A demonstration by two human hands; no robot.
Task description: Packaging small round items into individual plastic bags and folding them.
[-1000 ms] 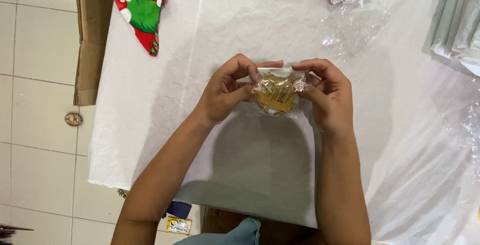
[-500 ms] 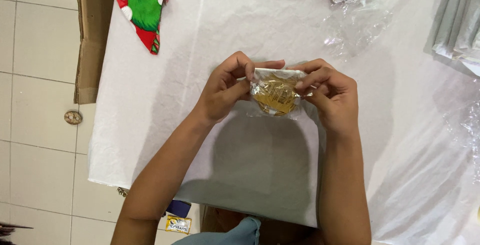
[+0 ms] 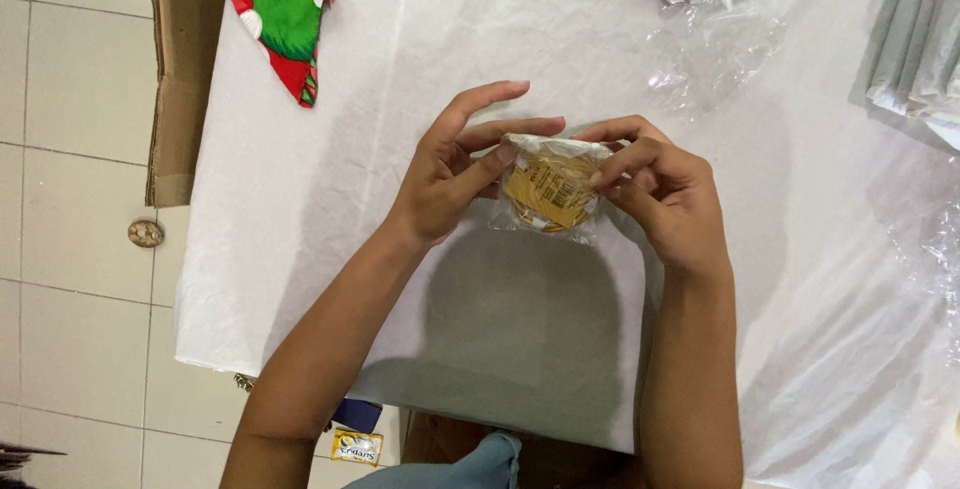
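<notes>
Packet: small clear packet (image 3: 548,189) with golden contents, held above white counter (image 3: 300,199).
Left hand (image 3: 450,174): fingers pinching packet's left edge.
Right hand (image 3: 665,194): fingers gripping its right edge.

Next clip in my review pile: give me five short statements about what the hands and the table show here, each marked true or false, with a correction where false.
1. Both hands hold one small packet. True: the left hand and the right hand grip the clear-wrapped golden packet from either side.
2. The packet lies flat on the table. False: it is held up between the fingers above the white table cover.
3. A red and green flowered cloth lies at the table's far left corner. True.
4. The cardboard sits under the right hand. False: it is at the table's left edge, away from both hands.
5. Crumpled clear plastic lies beyond the hands. True.
</notes>
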